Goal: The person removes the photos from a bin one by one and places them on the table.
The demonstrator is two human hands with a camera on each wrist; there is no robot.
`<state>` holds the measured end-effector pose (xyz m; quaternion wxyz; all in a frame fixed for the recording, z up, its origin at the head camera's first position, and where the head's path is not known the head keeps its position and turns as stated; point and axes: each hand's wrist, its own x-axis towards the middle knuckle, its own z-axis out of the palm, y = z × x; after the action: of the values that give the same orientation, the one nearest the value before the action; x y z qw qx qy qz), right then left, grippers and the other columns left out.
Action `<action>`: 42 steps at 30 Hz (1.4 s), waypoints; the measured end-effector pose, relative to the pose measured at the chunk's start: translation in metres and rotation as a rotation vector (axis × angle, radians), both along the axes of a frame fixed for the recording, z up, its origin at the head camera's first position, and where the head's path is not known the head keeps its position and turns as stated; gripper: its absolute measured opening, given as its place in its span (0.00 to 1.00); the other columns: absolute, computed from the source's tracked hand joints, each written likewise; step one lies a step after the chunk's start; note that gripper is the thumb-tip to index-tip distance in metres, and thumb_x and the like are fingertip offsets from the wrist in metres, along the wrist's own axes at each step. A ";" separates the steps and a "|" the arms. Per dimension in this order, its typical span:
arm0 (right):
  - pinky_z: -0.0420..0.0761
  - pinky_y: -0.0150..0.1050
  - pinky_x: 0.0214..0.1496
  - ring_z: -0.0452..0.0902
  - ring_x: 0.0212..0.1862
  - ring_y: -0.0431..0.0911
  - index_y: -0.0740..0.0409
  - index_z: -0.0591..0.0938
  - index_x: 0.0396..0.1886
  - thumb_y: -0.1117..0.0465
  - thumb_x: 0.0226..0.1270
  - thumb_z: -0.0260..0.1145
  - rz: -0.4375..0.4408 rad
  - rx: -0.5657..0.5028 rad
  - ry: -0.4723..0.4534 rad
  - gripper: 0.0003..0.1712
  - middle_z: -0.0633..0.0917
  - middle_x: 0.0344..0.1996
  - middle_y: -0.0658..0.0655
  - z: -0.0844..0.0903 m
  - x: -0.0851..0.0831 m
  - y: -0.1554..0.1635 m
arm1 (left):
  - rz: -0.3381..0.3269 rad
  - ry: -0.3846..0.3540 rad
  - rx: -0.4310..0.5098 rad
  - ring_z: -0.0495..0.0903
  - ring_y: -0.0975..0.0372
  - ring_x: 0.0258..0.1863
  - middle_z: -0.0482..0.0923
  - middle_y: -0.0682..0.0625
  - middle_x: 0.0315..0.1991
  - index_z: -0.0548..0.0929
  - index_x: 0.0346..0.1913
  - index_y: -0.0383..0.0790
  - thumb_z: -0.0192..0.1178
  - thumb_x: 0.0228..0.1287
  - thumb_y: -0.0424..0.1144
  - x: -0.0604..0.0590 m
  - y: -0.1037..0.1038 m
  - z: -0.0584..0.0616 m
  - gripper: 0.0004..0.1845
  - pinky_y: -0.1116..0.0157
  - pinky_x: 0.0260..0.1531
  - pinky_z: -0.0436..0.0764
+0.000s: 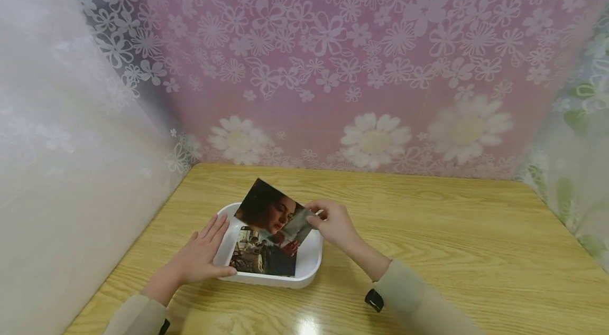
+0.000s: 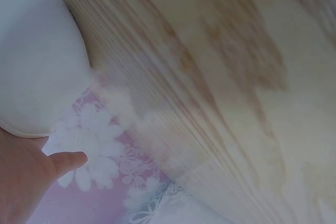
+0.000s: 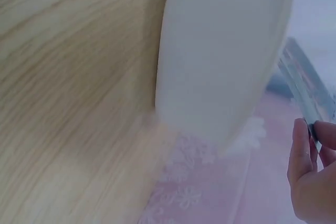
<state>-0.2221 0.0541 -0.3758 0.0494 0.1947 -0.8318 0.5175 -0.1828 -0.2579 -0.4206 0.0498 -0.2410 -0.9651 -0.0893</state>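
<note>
A picture card showing a face is pinched at its right corner between thumb and fingers of my right hand. It tilts up over the white basin. Inside the basin lies a second picture card with a dark scene, partly covered by the first. My left hand rests on the basin's left rim, fingers straight and thumb along the near edge. In the right wrist view, the held card is seen nearly edge-on, raised above the basin's rim.
The basin stands on a wood-grain table, left of its middle. A pink flowered curtain hangs behind the table. A pale cloth borders the left side, and another flowered cloth the right.
</note>
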 end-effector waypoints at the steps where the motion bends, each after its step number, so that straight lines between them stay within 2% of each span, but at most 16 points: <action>1: 0.76 0.37 0.25 0.76 0.24 0.46 0.64 0.81 0.38 0.73 0.53 0.62 -0.025 -0.045 -0.025 0.11 0.79 0.29 0.56 0.001 0.000 0.006 | 0.000 -0.002 -0.001 0.40 0.46 0.65 0.42 0.37 0.67 0.51 0.66 0.28 0.57 0.46 0.65 0.000 0.000 0.000 0.54 0.36 0.48 0.56; 6: 0.79 0.42 0.33 0.78 0.30 0.48 0.69 0.79 0.40 0.74 0.54 0.61 -0.124 -0.221 -0.150 0.12 0.77 0.34 0.60 0.007 -0.006 0.040 | 0.000 -0.002 0.000 0.38 0.47 0.66 0.42 0.38 0.67 0.51 0.66 0.27 0.57 0.46 0.65 0.000 0.001 -0.001 0.54 0.36 0.48 0.55; 12: 0.78 0.41 0.37 0.76 0.32 0.45 0.74 0.74 0.43 0.73 0.57 0.57 -0.202 -0.263 -0.237 0.13 0.73 0.39 0.64 0.007 -0.008 0.083 | 0.002 0.002 0.010 0.40 0.46 0.65 0.43 0.37 0.67 0.51 0.65 0.27 0.57 0.45 0.65 0.001 0.001 0.000 0.55 0.36 0.48 0.55; 14: 0.78 0.41 0.36 0.75 0.32 0.44 0.74 0.73 0.42 0.72 0.58 0.57 -0.216 -0.244 -0.249 0.12 0.72 0.41 0.65 0.003 -0.008 0.094 | 0.005 -0.005 0.006 0.40 0.45 0.65 0.42 0.37 0.67 0.51 0.66 0.27 0.57 0.45 0.65 0.002 0.001 0.000 0.55 0.36 0.48 0.55; 18: 0.79 0.39 0.34 0.75 0.32 0.45 0.75 0.72 0.40 0.73 0.57 0.57 -0.224 -0.199 -0.256 0.11 0.71 0.40 0.66 -0.006 -0.008 0.106 | 0.015 -0.011 -0.002 0.40 0.45 0.65 0.42 0.38 0.68 0.50 0.66 0.28 0.56 0.45 0.66 0.002 -0.001 0.000 0.55 0.37 0.49 0.55; 25: 0.79 0.40 0.29 0.72 0.24 0.44 0.71 0.72 0.33 0.74 0.51 0.55 -0.275 -0.049 -0.300 0.08 0.73 0.25 0.57 -0.031 -0.014 0.110 | 0.015 -0.013 -0.003 0.40 0.46 0.65 0.42 0.38 0.68 0.49 0.66 0.28 0.56 0.46 0.66 0.001 0.000 0.000 0.56 0.37 0.49 0.55; 30: 0.77 0.39 0.25 0.72 0.21 0.44 0.68 0.72 0.28 0.74 0.49 0.56 -0.285 0.034 -0.325 0.04 0.74 0.19 0.55 -0.045 -0.017 0.109 | 0.008 -0.024 0.009 0.40 0.45 0.65 0.42 0.38 0.68 0.49 0.66 0.28 0.56 0.46 0.65 0.003 0.003 0.000 0.55 0.36 0.49 0.54; 38: 0.72 0.35 0.19 0.72 0.17 0.42 0.68 0.75 0.23 0.73 0.47 0.62 -0.280 0.212 -0.318 0.03 0.77 0.16 0.54 -0.049 -0.024 0.108 | -0.009 0.010 0.007 0.41 0.45 0.65 0.43 0.37 0.67 0.49 0.66 0.27 0.57 0.47 0.64 0.002 0.003 0.000 0.54 0.36 0.48 0.56; 42: 0.72 0.34 0.18 0.72 0.15 0.42 0.64 0.75 0.14 0.71 0.46 0.65 -0.258 0.324 -0.299 0.08 0.77 0.11 0.53 -0.051 -0.029 0.109 | -0.020 0.021 0.015 0.39 0.46 0.66 0.43 0.36 0.67 0.50 0.65 0.26 0.57 0.46 0.64 0.001 0.002 -0.001 0.55 0.36 0.47 0.57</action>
<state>-0.2507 0.1634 -0.4272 -0.0402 0.0138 -0.9198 0.3900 -0.1820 -0.2556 -0.4221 0.0607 -0.2510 -0.9614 -0.0947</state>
